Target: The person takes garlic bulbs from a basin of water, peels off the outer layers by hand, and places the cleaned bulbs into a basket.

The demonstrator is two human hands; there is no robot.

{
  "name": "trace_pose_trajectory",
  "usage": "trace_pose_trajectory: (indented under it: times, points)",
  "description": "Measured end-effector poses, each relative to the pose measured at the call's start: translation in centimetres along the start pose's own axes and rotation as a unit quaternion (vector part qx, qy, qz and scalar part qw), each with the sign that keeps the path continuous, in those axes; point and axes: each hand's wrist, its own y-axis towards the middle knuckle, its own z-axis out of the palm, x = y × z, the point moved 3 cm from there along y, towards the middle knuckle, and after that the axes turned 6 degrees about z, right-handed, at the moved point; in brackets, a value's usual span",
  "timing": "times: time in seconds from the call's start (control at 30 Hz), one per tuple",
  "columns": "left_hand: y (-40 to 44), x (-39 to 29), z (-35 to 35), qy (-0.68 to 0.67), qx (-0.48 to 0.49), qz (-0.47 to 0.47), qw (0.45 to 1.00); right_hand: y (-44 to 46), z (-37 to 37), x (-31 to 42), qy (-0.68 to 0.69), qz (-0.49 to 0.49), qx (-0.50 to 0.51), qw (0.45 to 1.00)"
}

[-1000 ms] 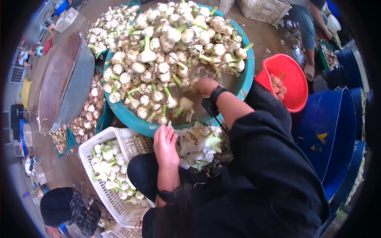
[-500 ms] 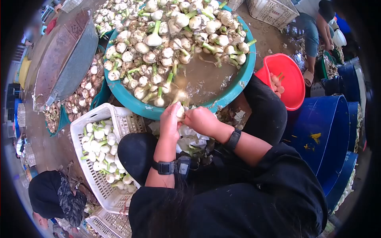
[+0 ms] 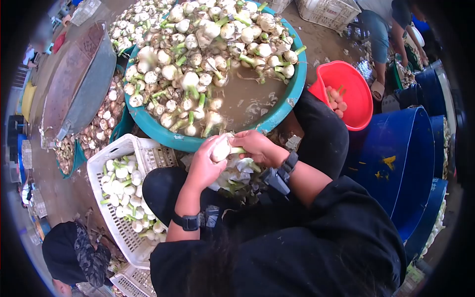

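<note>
Between my hands is a white garlic bulb (image 3: 220, 149) with a short green stem pointing right. My left hand (image 3: 204, 163) is wrapped round the bulb's left side. The fingers of my right hand (image 3: 257, 147) are closed at its stem side. Just beyond my hands stands a round teal tub (image 3: 170, 140) of muddy water, heaped with garlic bulbs (image 3: 190, 81) that still carry dirty skins and cut green stems. Pale peelings (image 3: 236, 174) lie below my hands, between my knees.
A white plastic crate (image 3: 106, 218) of clean bulbs stands at left. A red basin (image 3: 358, 99) with a few small bulbs and large blue barrels (image 3: 396, 153) are at right. One person (image 3: 74, 255) is at lower left, another (image 3: 378, 39) at upper right. A metal wheelbarrow-like trough (image 3: 74, 89) lies at upper left.
My hands have drawn back slightly from the tub's rim with the garlic bulb. The bulb is turned, so its white side and stem now show. My right wrist has rotated.
</note>
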Motion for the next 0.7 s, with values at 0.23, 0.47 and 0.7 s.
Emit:
trace_pose_trajectory:
  times: [0.23, 0.47, 0.7]
  points:
    - [-1.1, -2.4, 0.8, 0.379, -0.03, 0.139, 0.914, -0.1, 1.2, 0.0, -0.031, -0.07, 0.061, 0.995]
    - [-0.9, -0.4, 1.3, 0.139, -0.279, 0.06, 0.948, -2.1, 2.1, 0.6, 0.262, -0.027, 0.155, 0.952]
    - [-0.8, 2.1, 1.4, -0.241, -0.298, -0.01, 0.924, -3.8, 2.2, 0.5, 0.094, -0.212, 0.151, 0.961]
